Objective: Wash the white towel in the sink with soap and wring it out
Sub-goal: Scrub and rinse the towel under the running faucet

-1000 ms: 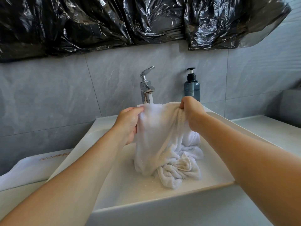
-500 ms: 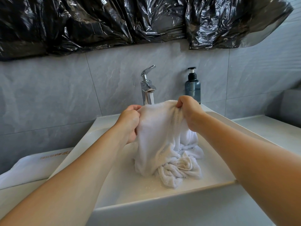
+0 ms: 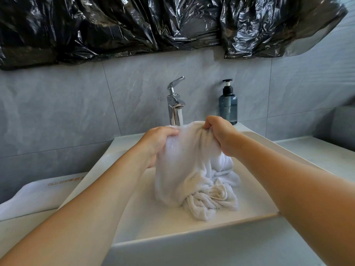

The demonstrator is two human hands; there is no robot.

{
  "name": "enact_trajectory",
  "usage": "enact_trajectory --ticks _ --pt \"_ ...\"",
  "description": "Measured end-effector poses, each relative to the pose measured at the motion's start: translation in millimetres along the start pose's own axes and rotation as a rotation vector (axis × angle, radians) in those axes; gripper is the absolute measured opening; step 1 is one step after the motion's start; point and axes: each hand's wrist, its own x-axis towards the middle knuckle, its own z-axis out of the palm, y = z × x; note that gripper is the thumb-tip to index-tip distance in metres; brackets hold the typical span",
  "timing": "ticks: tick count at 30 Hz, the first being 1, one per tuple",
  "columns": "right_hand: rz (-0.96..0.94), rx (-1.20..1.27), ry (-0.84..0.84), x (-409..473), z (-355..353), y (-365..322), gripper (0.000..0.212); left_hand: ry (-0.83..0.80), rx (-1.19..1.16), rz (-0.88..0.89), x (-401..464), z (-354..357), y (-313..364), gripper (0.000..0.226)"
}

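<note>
Across the last second the 2 hands draw closer together along the top hem of the white towel (image 3: 180, 162), and the held edge rises a little toward the spout. A second ago the hem is stretched wide and fairly flat; now it bunches into a hump between the fists, with folds gathered under each grip. I judge this as the wetting or rinsing step going on: fresh parts of the cloth are being fed under the water, and neither soaping nor wringing shows yet.

From the left: a folded white cloth (image 3: 38, 196) lies on the counter just beside the sink (image 3: 192, 229). A line of gold lettering runs along its upper edge, but it reads reversed and too small to make out.

The left hand (image 3: 158, 140) has its fingers curled over the towel's top left corner, thumb side toward the stream. The towel hangs from both grips, and its lower part lies in a crumpled heap on the basin floor, toward the right. Water runs from the tap (image 3: 175, 104) onto the hem between the hands; the lever is tilted up.

The right hand (image 3: 221, 135) pinches the top right corner, fingers closed tight in a fist around the bunched cloth.

Behind it, on the sink's back ledge, stands the soap bottle (image 3: 228, 106), dark blue with a black pump, untouched and bearing no label I can see. Black plastic sheeting (image 3: 172, 25) hangs along the wall above, with no print on it.
</note>
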Motion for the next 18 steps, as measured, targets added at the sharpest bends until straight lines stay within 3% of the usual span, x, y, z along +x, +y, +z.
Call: enact_trajectory --ticks 7,12,14,18 --pt "-0.035 -0.082 -0.030 -2 2 1 0.008 0.185 0.183 0.194 4 -4 2 0.007" --pt "-0.051 -0.164 -0.094 -4 2 1 0.011 0.286 0.599 0.336 7 -3 0 0.017" --pt "-0.073 -0.202 -0.116 -5 4 1 0.012 0.260 0.577 0.355 8 -4 0 0.024" --pt "-0.117 -0.252 -0.142 -5 5 3 0.013 0.196 0.448 0.233 9 -4 -1 0.012"
